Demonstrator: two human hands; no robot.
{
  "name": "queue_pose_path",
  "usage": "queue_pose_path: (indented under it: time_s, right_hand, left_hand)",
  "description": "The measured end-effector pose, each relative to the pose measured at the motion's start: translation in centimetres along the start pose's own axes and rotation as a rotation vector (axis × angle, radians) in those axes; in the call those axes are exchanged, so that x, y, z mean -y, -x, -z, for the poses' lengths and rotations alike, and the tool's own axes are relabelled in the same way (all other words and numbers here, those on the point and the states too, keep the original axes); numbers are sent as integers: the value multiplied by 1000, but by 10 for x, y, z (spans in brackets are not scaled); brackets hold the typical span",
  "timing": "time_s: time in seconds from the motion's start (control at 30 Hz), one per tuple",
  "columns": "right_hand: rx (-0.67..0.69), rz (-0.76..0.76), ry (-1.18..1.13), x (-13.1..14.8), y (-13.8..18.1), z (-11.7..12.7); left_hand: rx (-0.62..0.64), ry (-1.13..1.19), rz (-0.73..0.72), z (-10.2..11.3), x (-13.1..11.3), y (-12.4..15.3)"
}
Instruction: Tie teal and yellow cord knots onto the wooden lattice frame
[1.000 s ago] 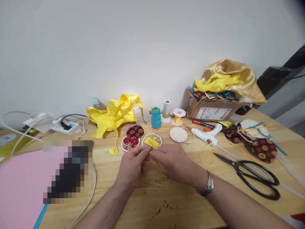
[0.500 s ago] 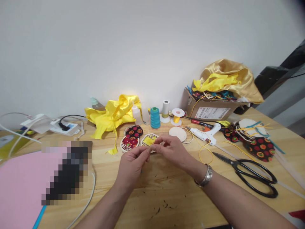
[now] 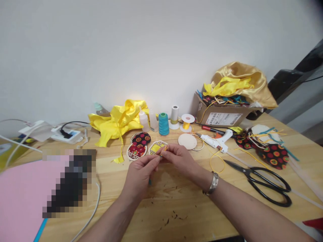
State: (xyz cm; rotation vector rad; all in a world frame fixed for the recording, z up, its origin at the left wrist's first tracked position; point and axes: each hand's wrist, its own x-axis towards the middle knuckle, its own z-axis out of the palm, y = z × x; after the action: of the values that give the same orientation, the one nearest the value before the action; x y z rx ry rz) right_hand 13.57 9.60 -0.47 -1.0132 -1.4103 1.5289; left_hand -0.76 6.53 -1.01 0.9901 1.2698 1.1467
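Observation:
My left hand (image 3: pixel 138 176) and my right hand (image 3: pixel 178 159) meet fingertip to fingertip over the wooden table (image 3: pixel 176 208). Both are closed in a pinch on a thin yellow cord (image 3: pixel 164 150) between them. A bit of teal thread (image 3: pixel 150 182) hangs below my left hand. Just beyond the fingers lie a round fretwork disc with a yellow centre (image 3: pixel 156 147) and two discs covered in dark red patterned fabric (image 3: pixel 137 150). My right wrist wears a metal watch (image 3: pixel 212 184).
Black scissors (image 3: pixel 264 181) and a white glue gun (image 3: pixel 218 141) lie to the right. Thread spools (image 3: pixel 163 124), small bottles and yellow satin (image 3: pixel 117 122) stand at the back. A cardboard box (image 3: pixel 222 116) holds fabric. Pink paper (image 3: pixel 22 191) and cables lie left.
My right hand has shifted slightly left and back down toward the left hand, the fingers working the yellow cord. The view has drifted a little.

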Motion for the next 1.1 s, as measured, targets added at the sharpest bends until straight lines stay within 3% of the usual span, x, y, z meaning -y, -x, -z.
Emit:
queue_pose_path:
  time_s: [0.17, 0.3, 0.47, 0.7, 1.1]
  right_hand:
    - [123, -119, -150, 3, 1, 1]
    - [165, -80, -137, 2, 1, 3]
    - [94, 8, 98, -1, 1, 5]
    - [91, 25, 182, 4, 1, 6]
    - [75, 61, 267, 5, 2, 7]
  left_hand:
    - [-19, 22, 17, 1, -1, 1]
    - [4, 40, 2, 1, 1, 1]
    - [46, 59, 19, 0, 2, 0]
    - [84, 219, 95, -2, -1, 2]
    - [54, 140, 74, -2, 2, -1]
